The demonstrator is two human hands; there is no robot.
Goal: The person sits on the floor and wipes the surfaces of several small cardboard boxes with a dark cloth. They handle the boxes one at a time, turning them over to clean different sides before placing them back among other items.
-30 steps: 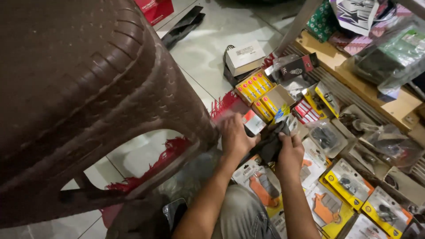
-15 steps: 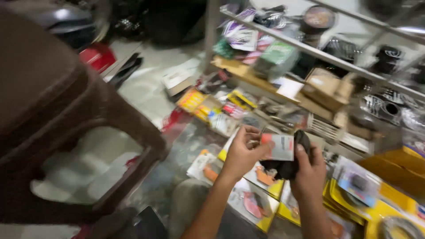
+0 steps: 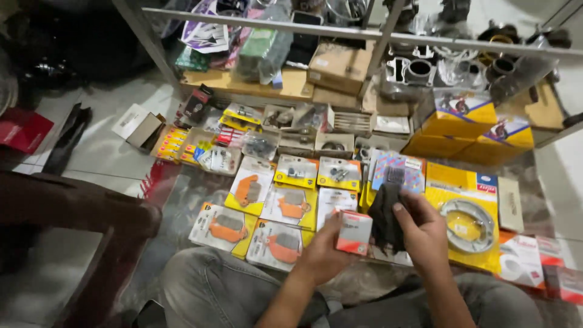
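Seated on the floor, knees in grey jeans (image 3: 206, 285) below the hands. Left hand (image 3: 325, 252) closed around a small red-and-white box (image 3: 354, 232), fingers wrapped behind it, thumb side toward the body. Right hand (image 3: 425, 228) just beside it, gripping a dark crumpled cloth (image 3: 385, 218), thumb pressed on the fabric, fingers curled underneath. Box and cloth touching or nearly so, held above the lap.

Directly beyond the hands, flat on the floor: yellow blister cards with orange brake pads (image 3: 288, 203), in rows, some overlapping. Right of the right hand, a large yellow pack holding a round grey brake shoe (image 3: 464, 222); further right, white-and-red cartons (image 3: 522, 261). Further out past the hands, small open cardboard boxes (image 3: 331, 143) of parts, then a low wooden shelf (image 3: 291, 85) under a metal rack, loaded with bagged goods and a metal cylinder part (image 3: 407, 76). Yellow boxes (image 3: 464, 118) stacked right of that. Left of the left hand, a dark brown plastic stool (image 3: 73, 209), near the knee. Far left, a red box (image 3: 24, 130) on pale tiles.
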